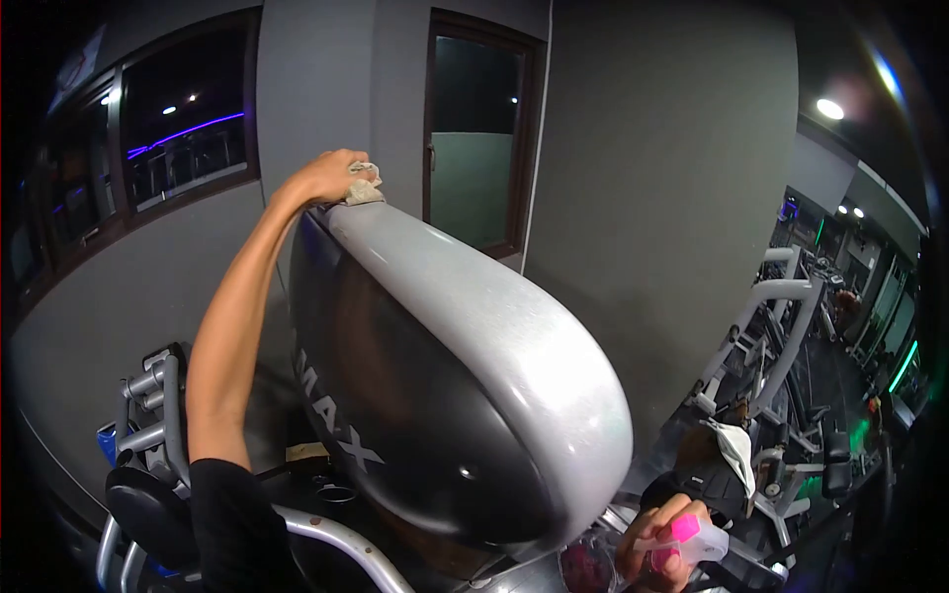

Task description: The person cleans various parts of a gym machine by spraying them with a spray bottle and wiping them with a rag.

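My left hand [334, 178] is closed on a crumpled beige cloth [364, 188], pressed against the far upper end of a large machine housing [494, 287]. The housing has a glossy silver top band and a black side with the letters MAX. Down at the lower right, my right hand [654, 544] grips a spray bottle [704, 544] by its neck, its head white and pink. The bottle's clear body shows something pinkish inside and is partly hidden by my hand.
Grey gym machine frames [786, 296] stand along the right side. At the lower left is another machine with a round black pad [148, 509], and a curved silver tube [346, 549] runs below the housing. A white cloth [733, 455] hangs near the right hand. A window [474, 138] is in the back wall.
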`<state>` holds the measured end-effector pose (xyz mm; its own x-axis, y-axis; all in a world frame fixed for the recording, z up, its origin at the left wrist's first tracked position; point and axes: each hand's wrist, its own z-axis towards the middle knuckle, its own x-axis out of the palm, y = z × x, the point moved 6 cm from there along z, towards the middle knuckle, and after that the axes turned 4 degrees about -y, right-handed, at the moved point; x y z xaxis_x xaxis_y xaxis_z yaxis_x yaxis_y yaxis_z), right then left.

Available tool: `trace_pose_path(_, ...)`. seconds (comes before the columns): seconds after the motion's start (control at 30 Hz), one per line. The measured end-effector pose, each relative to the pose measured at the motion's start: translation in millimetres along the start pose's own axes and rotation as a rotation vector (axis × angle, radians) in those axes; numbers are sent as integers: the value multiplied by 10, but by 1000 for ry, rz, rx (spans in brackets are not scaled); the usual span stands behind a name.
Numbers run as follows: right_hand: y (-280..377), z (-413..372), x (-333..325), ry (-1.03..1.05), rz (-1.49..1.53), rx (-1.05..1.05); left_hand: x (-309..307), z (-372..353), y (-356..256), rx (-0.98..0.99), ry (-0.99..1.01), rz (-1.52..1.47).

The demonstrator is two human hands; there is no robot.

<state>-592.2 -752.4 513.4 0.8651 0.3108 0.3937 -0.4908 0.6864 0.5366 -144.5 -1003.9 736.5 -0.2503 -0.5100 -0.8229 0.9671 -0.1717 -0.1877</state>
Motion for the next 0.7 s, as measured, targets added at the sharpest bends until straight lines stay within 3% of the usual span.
trace_pose_path(0.07,134,-89,-33,-12,0,12,-75,-132,-233,41,-104,17)
trace_pose_path(0.23,201,-53,-301,-95,-53,46,-210,-541,-859,94,-31,6)
trace_pose_path(0.3,195,-41,-432,-231,41,136,-256,-704,-1159,99,9,-23)
trace_pose_path(0.4,195,2,-536,-237,44,181,-271,-863,-1410,92,38,-29)
trace_pose_path(0.47,177,-7,-683,-206,72,212,-307,-892,-1425,83,-60,6)
trace_pose_path(0.6,212,67,-865,-147,-19,238,-394,-1099,-1836,76,67,14)
trace_pose_path(0.7,186,97,-1045,-91,-69,282,-460,-1229,-2023,63,53,60)
